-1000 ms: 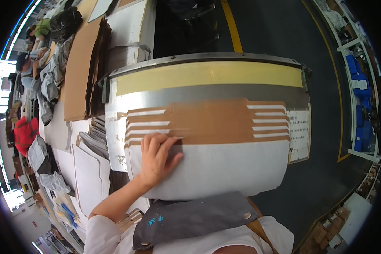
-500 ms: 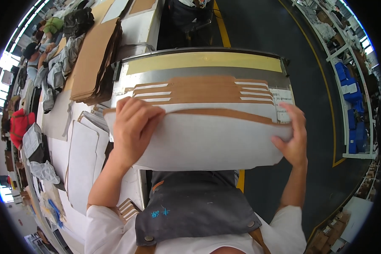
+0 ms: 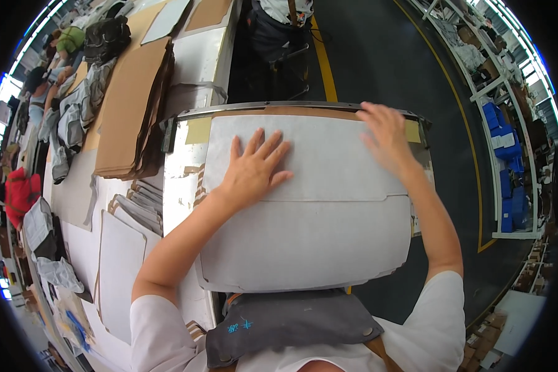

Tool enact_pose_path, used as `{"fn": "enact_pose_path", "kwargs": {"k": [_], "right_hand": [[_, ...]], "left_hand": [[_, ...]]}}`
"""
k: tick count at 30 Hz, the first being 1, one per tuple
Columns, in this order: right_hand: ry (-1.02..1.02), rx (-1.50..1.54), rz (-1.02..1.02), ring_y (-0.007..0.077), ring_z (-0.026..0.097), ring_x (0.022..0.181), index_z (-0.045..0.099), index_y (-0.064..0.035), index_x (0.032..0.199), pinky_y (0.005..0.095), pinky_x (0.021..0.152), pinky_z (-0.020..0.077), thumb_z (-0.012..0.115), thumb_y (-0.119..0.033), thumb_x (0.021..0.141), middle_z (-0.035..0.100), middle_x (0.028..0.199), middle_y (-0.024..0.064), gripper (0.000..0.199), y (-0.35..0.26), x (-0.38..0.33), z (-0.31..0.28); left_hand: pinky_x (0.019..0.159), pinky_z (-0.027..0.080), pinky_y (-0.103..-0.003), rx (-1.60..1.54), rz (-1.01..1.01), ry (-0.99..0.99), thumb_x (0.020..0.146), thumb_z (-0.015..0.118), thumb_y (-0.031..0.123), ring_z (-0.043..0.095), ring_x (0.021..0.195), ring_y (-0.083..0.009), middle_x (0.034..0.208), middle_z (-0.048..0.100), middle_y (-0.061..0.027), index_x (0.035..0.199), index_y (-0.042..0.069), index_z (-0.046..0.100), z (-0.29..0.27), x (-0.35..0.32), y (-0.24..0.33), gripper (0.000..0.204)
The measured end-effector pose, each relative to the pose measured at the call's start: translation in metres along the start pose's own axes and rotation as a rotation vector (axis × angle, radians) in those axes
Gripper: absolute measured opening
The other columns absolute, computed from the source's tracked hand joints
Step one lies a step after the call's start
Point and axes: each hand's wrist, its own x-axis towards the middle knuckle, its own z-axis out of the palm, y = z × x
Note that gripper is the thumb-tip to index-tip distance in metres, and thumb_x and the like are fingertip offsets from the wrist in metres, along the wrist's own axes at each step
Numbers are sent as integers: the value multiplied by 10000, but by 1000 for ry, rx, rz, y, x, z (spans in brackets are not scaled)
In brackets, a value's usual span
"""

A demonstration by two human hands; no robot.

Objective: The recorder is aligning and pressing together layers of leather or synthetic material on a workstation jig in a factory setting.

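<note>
The upper white panel (image 3: 335,164) lies flat at the centre of the frame, overlapping the lower white panel (image 3: 310,245), which extends toward the lower centre. A brown strip (image 3: 316,112) shows along the upper edge of the upper panel. The left hand (image 3: 257,164) is released: palm down, fingers spread, resting on the left half of the upper panel. The right hand (image 3: 385,139) is also released, its fingers extended at the panel's upper right corner; motion blur prevents telling whether it touches the surface. Beneath the panels, a metal board (image 3: 178,177) with a pale yellow band (image 3: 198,131) is partly exposed. A stack of brown boards (image 3: 133,111) occupies the upper left of the frame, on the tabletop (image 3: 198,68). White pieces (image 3: 123,266) lie at the lower left. Blue bins (image 3: 505,139) stand on a rack (image 3: 516,235) at the right
</note>
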Motion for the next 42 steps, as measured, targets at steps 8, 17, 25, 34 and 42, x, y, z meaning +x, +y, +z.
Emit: {"fn": "enact_pose_path", "kwargs": {"k": [8,17,25,34,42], "right_hand": [[-158,121,-45,380,215,1411,435,-138,1408,555,1113,180,518,-320,957,311,1520,104,494,-35,-13,23],[-177,51,90,394,176,1416,434,-157,1409,603,1098,137,529,-330,949,260,1544,96,501,-38,-14,20],[-165,56,72,355,193,1418,429,-160,1416,580,1105,141,542,-283,936,272,1544,57,508,-32,-20,16],[-207,51,68,352,187,1426,410,-144,1426,563,1117,135,531,-261,939,262,1550,66,515,-33,-19,5],[-208,26,93,378,198,1414,425,-153,1416,584,1101,155,549,-275,938,267,1544,74,509,-27,-17,12]], "left_hand": [[1058,212,-662,14,-27,-57,910,513,529,202,1429,-347,1547,249,-115,1421,162,413,-1,29,-12,637],[1080,172,-660,0,-66,-104,925,465,552,184,1436,-339,1546,254,-108,1442,174,392,-6,26,-11,644],[1074,186,-657,8,-45,-25,912,476,555,234,1419,-335,1514,322,-109,1403,174,456,-1,17,-11,621],[1103,160,-629,-4,-55,-102,893,527,537,208,1426,-349,1528,277,-131,1435,176,405,-14,19,-11,662],[1080,220,-632,44,-89,-138,889,536,530,238,1414,-347,1518,299,-121,1426,164,414,-13,22,-7,661]]}}
